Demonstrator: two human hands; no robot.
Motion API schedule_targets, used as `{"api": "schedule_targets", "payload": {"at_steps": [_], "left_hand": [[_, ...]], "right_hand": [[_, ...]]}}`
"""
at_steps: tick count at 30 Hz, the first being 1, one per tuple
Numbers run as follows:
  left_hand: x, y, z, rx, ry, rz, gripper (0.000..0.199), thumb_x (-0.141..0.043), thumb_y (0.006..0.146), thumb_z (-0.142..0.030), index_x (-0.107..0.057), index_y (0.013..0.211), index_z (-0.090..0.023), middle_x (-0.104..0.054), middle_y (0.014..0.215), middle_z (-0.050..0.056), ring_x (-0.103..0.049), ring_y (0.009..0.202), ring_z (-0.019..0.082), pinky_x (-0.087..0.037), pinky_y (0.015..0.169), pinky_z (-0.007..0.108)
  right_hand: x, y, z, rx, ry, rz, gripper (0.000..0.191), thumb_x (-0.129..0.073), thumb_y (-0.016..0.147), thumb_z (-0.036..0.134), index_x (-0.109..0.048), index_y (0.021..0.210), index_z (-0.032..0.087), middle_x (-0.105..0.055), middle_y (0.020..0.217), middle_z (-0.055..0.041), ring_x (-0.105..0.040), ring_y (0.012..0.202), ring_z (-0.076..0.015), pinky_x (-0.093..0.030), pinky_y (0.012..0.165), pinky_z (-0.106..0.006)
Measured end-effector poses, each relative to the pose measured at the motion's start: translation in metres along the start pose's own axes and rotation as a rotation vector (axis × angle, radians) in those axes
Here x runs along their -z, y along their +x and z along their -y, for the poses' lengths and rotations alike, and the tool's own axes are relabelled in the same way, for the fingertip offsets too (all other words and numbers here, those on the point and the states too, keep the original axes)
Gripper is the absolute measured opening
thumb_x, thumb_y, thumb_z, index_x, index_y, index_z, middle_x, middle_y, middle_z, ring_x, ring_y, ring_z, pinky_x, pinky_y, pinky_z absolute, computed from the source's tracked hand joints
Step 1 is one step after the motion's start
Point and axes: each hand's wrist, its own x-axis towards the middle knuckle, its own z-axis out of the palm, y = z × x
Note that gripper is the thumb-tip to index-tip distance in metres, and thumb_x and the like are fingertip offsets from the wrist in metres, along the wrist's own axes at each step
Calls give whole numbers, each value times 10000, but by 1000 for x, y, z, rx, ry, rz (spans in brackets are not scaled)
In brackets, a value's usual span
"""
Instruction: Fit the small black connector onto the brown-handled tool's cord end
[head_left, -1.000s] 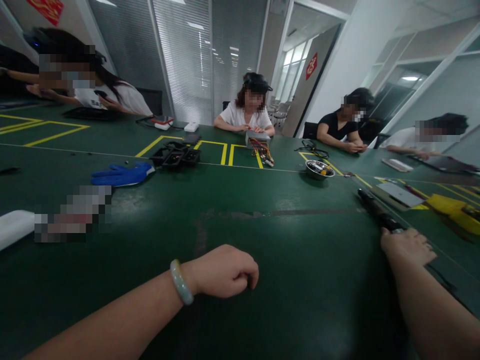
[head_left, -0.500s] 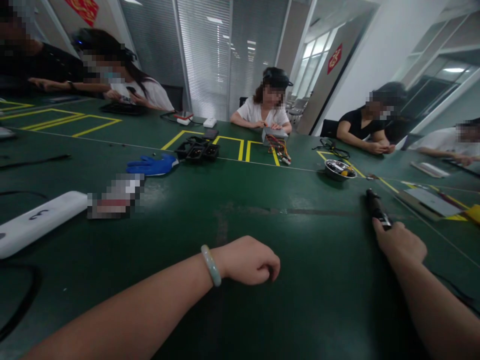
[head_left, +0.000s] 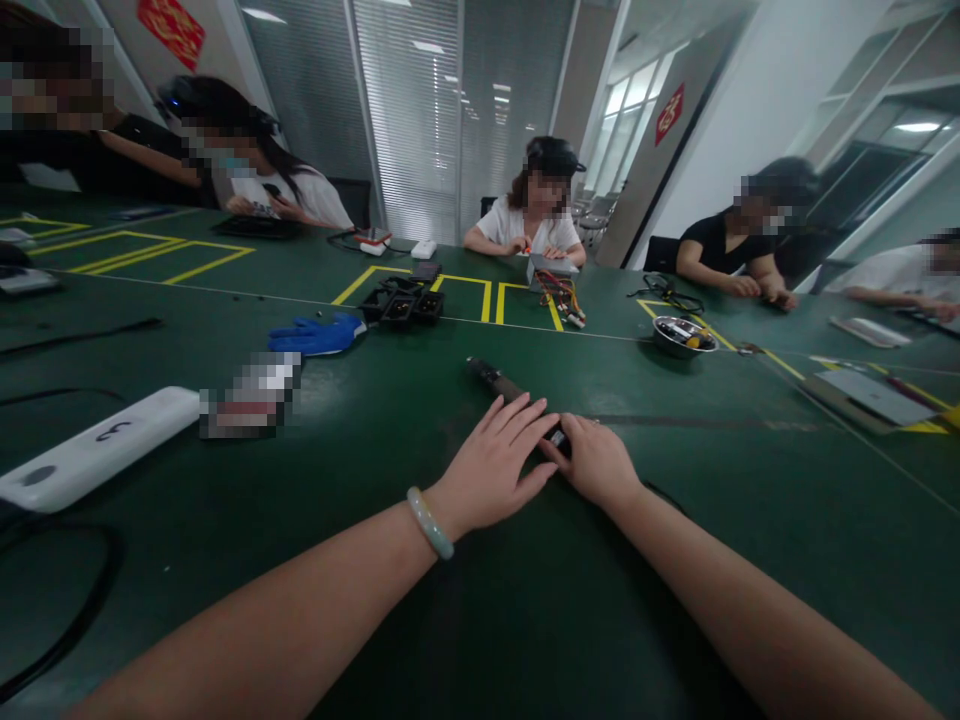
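Hands meet over a dark tool (head_left: 496, 382) on the green table (head_left: 675, 560).
Left hand (head_left: 491, 465) lies spread on it; right hand (head_left: 596, 463) seems curled around its hidden near end.

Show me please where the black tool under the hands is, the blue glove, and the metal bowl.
black tool (head_left: 495, 381), head view, on the free end of its barrel beyond the hands.
blue glove (head_left: 315, 335), head view, on the palm part.
metal bowl (head_left: 670, 345), head view, on its outer wall at the front.
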Motion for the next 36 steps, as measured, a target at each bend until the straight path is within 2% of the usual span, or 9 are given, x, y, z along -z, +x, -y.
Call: {"api": "schedule_targets", "payload": {"at_steps": [4, 8, 13, 17, 20, 24, 29, 32, 36], "left_hand": [[-8, -2, 12, 77, 61, 64, 562, -291, 975, -496, -305, 1450, -194, -350, 1505, 102, -262, 1416, 246, -157, 1170, 506], [-9, -3, 16, 83, 51, 110, 600, -279, 965, -547, -303, 1451, -196, -471, 1408, 99, -410, 1313, 231, -198, 1150, 475], [-9, -2, 18, 82, 41, 127, 661, -323, 912, -642, -364, 1411, -212, -512, 1341, 90, -453, 1244, 237, -239, 1120, 460], [-12, -2, 21, 80, 45, 122, 618, -458, 879, -604, -412, 1363, -222, -509, 1328, 81, -443, 1240, 253, -220, 1127, 474], [-14, -1, 21, 82, 38, 117, 514, -493, 897, -508, -441, 1326, -230, -525, 1299, 69, -452, 1226, 246, -225, 1125, 476], [-15, 1, 21, 85, 35, 120, 465, -505, 901, -464, -458, 1301, -230, -536, 1281, 64, -462, 1209, 243, -241, 1115, 477], [-13, 2, 20, 96, 31, 125, 431, -506, 903, -449, -474, 1272, -230, -546, 1260, 56, -475, 1188, 238, -251, 1106, 475], [-11, 3, 17, 107, 26, 122, 437, -546, 872, -466, -497, 1235, -229, -560, 1225, 47, -485, 1161, 236, -258, 1098, 466], [-9, 3, 12, 113, 36, 111, 420, -586, 827, -481, -541, 1148, -213, -582, 1137, 49, -504, 1094, 240, -311, 1039, 453]], "right_hand": [[-4, 11, 20, 217, 95, 22, 360, -478, 941, 375, -503, 1179, 107, -590, 1110, -138, -546, 1024, -263, -397, 936, -355], [7, 6, 19, 272, 129, 66, 424, -511, 903, 342, -485, 1253, 105, -559, 1178, -131, -510, 1082, -271, -379, 985, -388], [33, -17, 3, 74, 185, 83, 486, -401, 989, 459, -399, 1397, 195, -522, 1263, -100, -502, 1140, -266, -393, 986, -421], [42, -32, -26, -188, 119, 131, 392, -500, 940, 487, -579, 1202, 206, -562, 1175, -99, -549, 1058, -291, -430, 920, -445], [43, -37, -42, -298, 102, 262, 331, -552, 904, 491, -636, 1031, 197, -598, 1052, -88, -590, 933, -274, -470, 800, -411], [42, -39, -48, -313, 135, 380, 234, -602, 872, 443, -626, 957, 226, -620, 936, -43, -604, 807, -229, -451, 638, -323], [43, -39, -47, -295, 190, 440, 121, -628, 858, 329, -629, 943, 244, -633, 853, -11, -610, 757, -198, -418, 578, -277], [45, -40, -44, -290, 252, 430, 136, -644, 842, 263, -631, 977, 247, -642, 840, 2, -616, 746, -178, -417, 579, -260], [47, -39, -35, -314, 359, 333, 142, -625, 840, 186, -626, 972, 238, -648, 825, 8, -616, 742, -163, -414, 602, -251]]}}
